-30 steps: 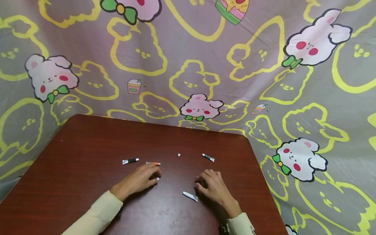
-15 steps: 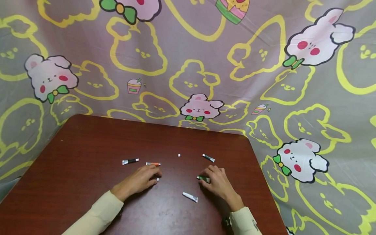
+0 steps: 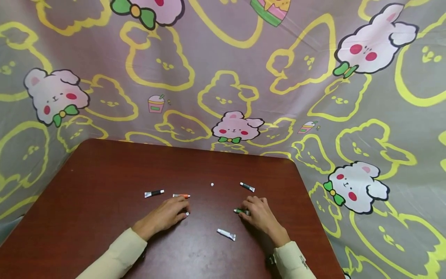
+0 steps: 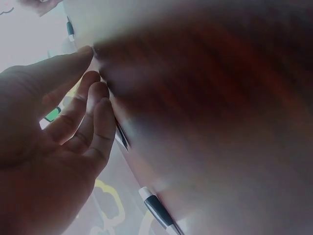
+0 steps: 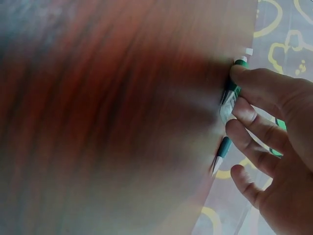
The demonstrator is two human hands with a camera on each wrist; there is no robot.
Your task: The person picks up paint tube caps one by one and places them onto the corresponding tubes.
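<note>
My left hand (image 3: 166, 214) rests on the table with loosely bent fingers. A small white cap (image 3: 187, 214) lies by its thumb and index tips, and an orange paint tube (image 3: 182, 195) just beyond its knuckles. My right hand (image 3: 260, 214) lies relaxed beside a green paint tube (image 3: 240, 211), whose rear end it partly hides. In the right wrist view the thumb overlaps this green tube (image 5: 235, 84), with thumb and index finger apart. A white paint tube (image 3: 226, 234) lies nearer me, left of the right hand.
A black tube (image 3: 154, 193) lies at the left, and a dark green tube (image 3: 247, 187) beyond the right hand. Another small white cap (image 3: 212, 185) sits between them. The brown table (image 3: 139, 162) ends at a patterned cloth (image 3: 188, 97) behind and at the sides.
The right hand has shifted slightly right, and the green tube, hidden under its fingers earlier, now shows. The left hand stays in place. The head view has tilted slightly.
</note>
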